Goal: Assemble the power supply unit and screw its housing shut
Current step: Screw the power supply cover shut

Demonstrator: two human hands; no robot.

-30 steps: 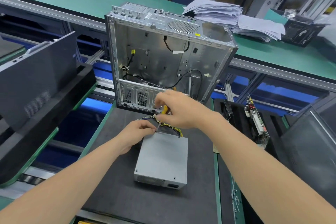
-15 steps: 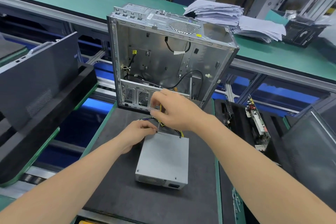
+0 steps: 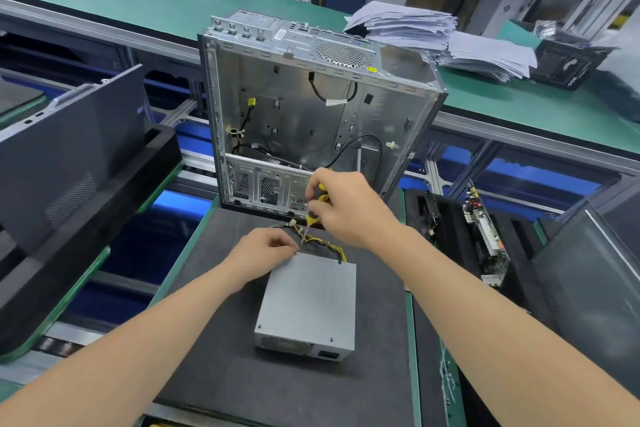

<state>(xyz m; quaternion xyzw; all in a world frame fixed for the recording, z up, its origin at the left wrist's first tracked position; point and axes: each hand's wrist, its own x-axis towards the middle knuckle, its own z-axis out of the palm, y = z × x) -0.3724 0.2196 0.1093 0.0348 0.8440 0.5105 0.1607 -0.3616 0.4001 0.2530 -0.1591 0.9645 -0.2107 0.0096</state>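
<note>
Yellow screwdriver (image 3: 312,217) is gripped in right hand (image 3: 346,208), tip down just beside left hand (image 3: 266,253). Left hand is curled at far corner of power supply unit (image 3: 308,302), lying flat just nearer than both hands; whether anything is pinched cannot be told. Shaft should be kept square, wires (image 3: 337,248) kept clear.

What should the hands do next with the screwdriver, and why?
Probably seat the tip and turn: the right hand grips the screwdriver, tip down at the far left corner of the power supply unit, beside the curled left hand. Any screw there is too small to see.
</note>
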